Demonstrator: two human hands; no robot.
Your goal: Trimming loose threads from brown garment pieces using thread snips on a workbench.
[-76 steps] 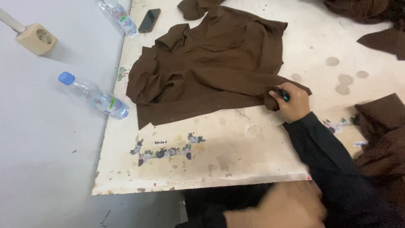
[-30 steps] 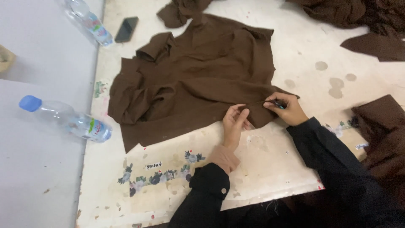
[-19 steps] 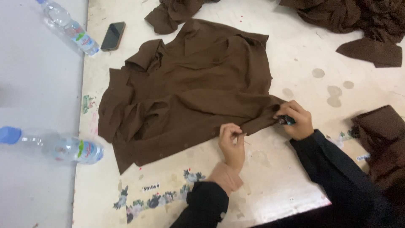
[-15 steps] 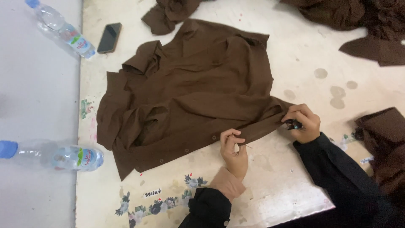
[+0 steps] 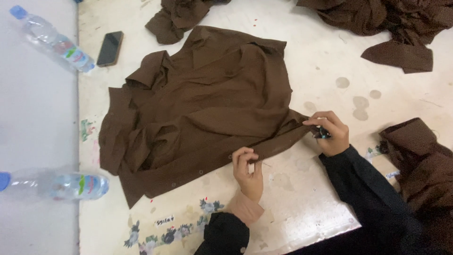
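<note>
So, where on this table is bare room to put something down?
Bare table lies between the spread brown shirt and the brown cloth heap. Another patch lies below the left hand and right hand. The top left, by the phone, is crowded.

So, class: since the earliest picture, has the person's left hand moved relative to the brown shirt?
Yes. The left hand has come up from the near table edge to the brown shirt, and now pinches its buttoned hem, left of the right hand.

From my seat, both arms wear long dark sleeves, close to black, each ending at the wrist and leaving the left hand point(image 5: 247, 172) and right hand point(image 5: 330, 134) bare. The left cuff carries a small pale button near the table's front edge point(image 5: 283, 243).
</note>
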